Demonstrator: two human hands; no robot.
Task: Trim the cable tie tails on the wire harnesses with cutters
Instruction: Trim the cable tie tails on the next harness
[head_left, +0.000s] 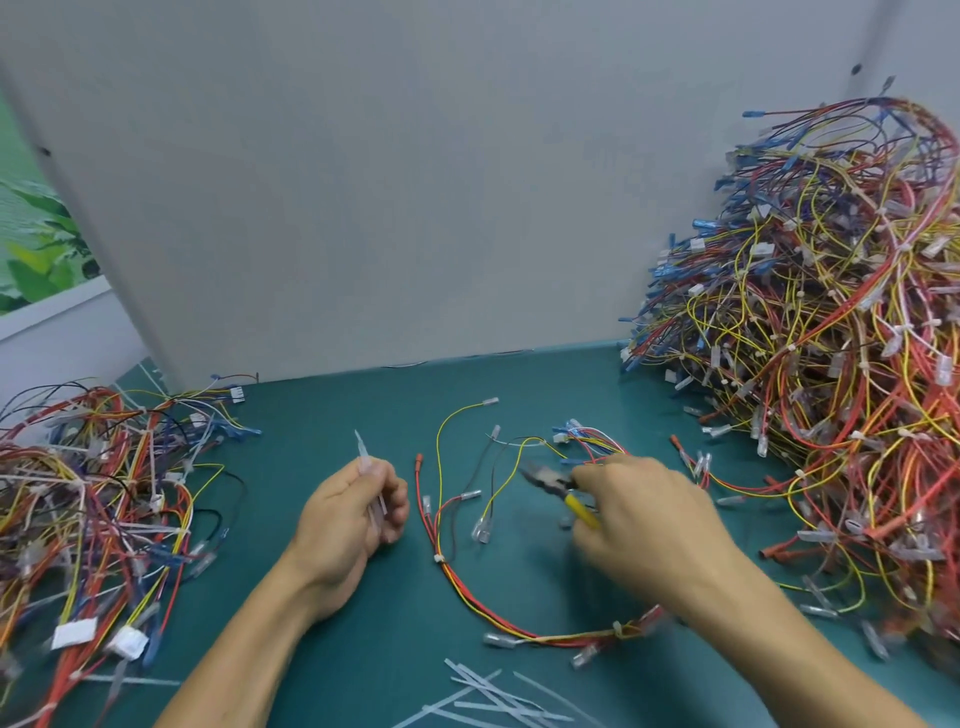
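One wire harness (457, 571) of red, yellow and black wires lies spread on the green table (332, 405) between my hands, with small white ties at two spots. My left hand (353, 514) grips several clear cut tie tails (363, 457) that stick up out of the fist. My right hand (644, 525) holds yellow-handled cutters (556, 486), their dark jaws pointing left over the harness wires. Whether the jaws touch a wire is unclear because of blur.
A tall heap of harnesses (831, 338) fills the right side. A lower heap (93, 493) lies at the left. Cut tie tails (493, 696) are scattered at the near edge. A grey partition (363, 182) stands behind the table.
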